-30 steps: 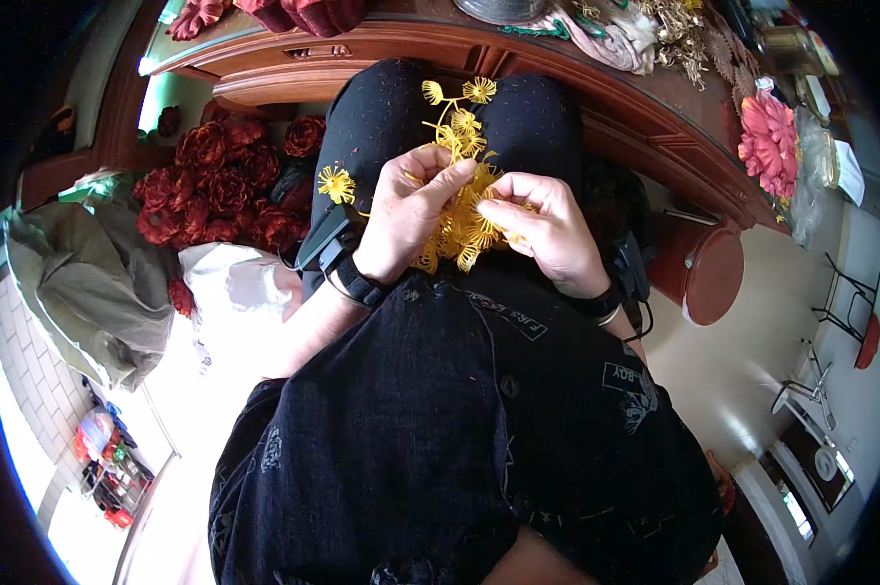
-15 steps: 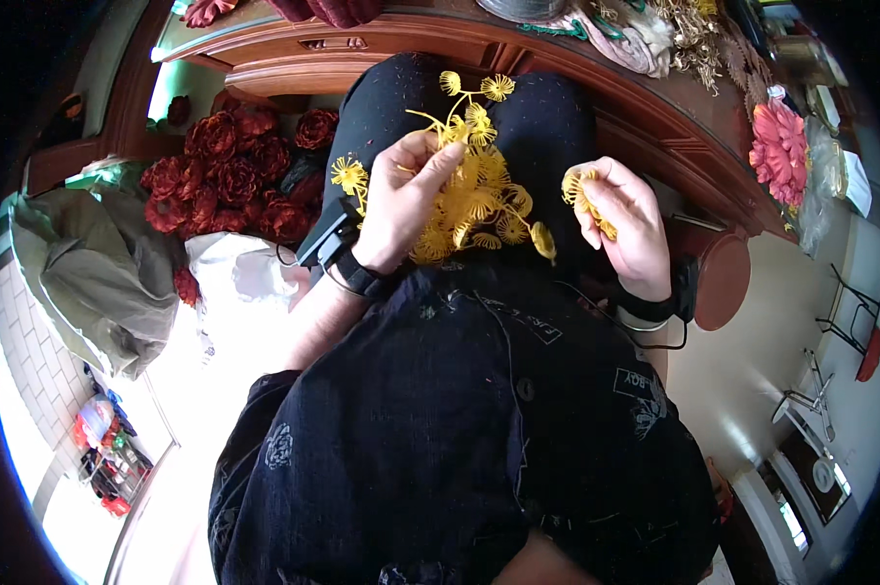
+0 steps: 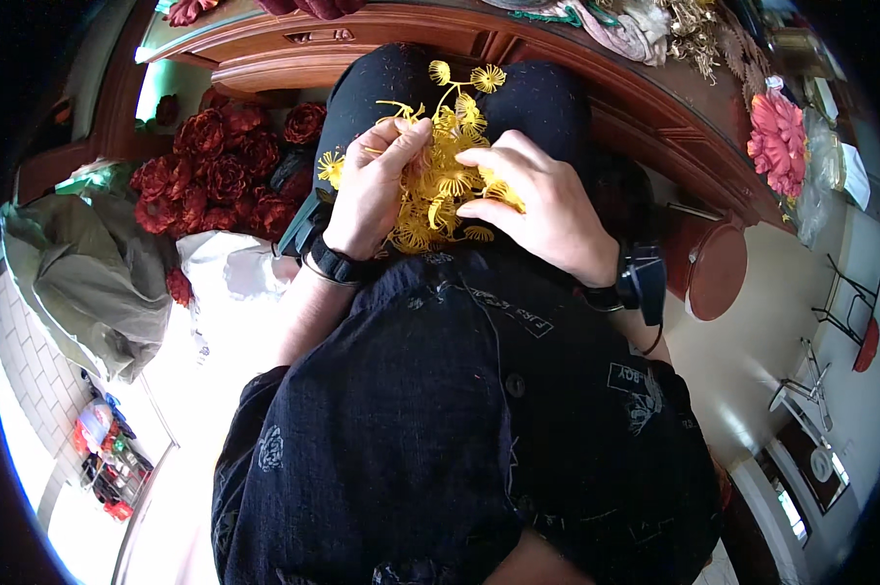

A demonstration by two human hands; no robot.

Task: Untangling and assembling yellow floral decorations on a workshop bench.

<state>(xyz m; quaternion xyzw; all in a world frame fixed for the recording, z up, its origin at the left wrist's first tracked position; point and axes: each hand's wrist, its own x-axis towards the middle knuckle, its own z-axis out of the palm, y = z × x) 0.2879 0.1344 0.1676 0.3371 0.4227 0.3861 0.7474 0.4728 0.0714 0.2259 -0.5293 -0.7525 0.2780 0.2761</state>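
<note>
A heap of yellow artificial flower pieces (image 3: pixel 445 200), with frilled, spoked discs on thin stems, lies in my lap between the thighs. My left hand (image 3: pixel 370 200) is closed in a pinch on a yellow stem at the heap's left side. Above the fingers, a sprig with two round frilled heads (image 3: pixel 488 78) sticks out toward the knees. From the right, my right hand (image 3: pixel 547 200) reaches over the heap, thumb and forefinger apart. Yellow flower pieces (image 3: pixel 501 190) sit in the curve of its fingers; the lower fingers are hidden.
Dark red artificial flowers (image 3: pixel 221 166) are piled at the left beside a white bag (image 3: pixel 230 263) and a grey-green cloth (image 3: pixel 89 283). A wooden drawer table (image 3: pixel 401 44) spans the far side, with a pink flower (image 3: pixel 778 141) at its right. A round red stool (image 3: pixel 718 273) stands at right.
My right hand has moved left, from beside the right thigh to the heap, its thumb and forefinger spreading. The left hand keeps its pinch, slightly shifted in view.
</note>
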